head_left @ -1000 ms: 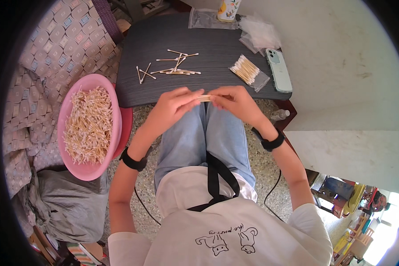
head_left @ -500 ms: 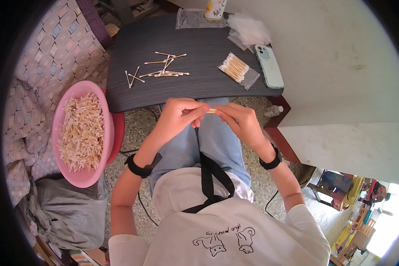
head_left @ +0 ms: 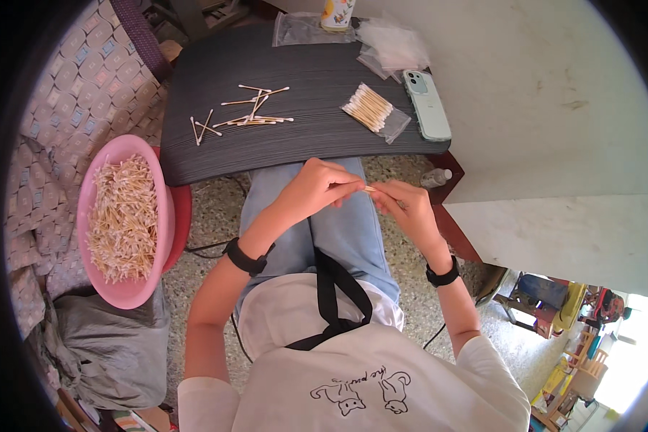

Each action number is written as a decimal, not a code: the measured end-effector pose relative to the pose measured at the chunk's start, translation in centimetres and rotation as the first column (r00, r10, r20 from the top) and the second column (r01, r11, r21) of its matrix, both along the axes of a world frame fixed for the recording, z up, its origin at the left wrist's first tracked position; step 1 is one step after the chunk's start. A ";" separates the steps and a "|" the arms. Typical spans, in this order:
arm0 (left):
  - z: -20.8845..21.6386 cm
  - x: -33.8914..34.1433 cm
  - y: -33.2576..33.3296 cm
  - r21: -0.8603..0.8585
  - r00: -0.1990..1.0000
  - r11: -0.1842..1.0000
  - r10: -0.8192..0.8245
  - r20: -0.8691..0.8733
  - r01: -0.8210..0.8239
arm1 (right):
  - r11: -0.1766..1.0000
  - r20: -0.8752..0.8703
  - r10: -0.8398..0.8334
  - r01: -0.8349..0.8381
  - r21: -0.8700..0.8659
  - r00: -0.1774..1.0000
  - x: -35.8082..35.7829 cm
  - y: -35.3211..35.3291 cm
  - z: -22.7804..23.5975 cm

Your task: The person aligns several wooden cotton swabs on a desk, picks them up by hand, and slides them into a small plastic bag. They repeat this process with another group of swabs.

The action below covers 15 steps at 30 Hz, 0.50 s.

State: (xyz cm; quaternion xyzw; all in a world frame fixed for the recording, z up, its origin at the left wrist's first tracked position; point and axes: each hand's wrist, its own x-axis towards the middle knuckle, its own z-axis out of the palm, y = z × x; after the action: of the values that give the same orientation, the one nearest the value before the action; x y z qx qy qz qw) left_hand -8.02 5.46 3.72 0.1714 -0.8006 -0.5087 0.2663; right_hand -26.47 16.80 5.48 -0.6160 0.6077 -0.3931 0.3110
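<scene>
**Both hands pinch one cotton swab over the lap**

The left hand (head_left: 317, 189) and the right hand (head_left: 405, 207) meet above the knees, each grip clamped on an end of a single cotton swab (head_left: 369, 189), which lies roughly level between the fingertips. Beyond the grip, on the dark bench (head_left: 317, 144), loose swabs (head_left: 248, 115) lie scattered, and farther right a bundle of swabs (head_left: 368, 106) rests on a clear bag just beside a pale green phone (head_left: 427, 104). Well to the left of the grip, a pink bowl (head_left: 126, 295) holds a heap of swabs. Both wrists wear black bands.
</scene>
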 end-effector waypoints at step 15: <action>-3.2 -3.2 -0.9 0.042 0.978 0.981 0.192 -0.087 -0.189 | 0.861 -0.187 -0.508 0.501 -0.087 0.841 -6.1 -3.1 -3.3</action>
State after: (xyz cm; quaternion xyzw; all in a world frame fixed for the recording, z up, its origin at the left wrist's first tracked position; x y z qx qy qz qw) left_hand -11.20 4.55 0.48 0.2286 -0.7591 -0.5014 0.3467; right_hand -32.57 13.66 2.23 -0.4767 0.7699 -0.4063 0.1222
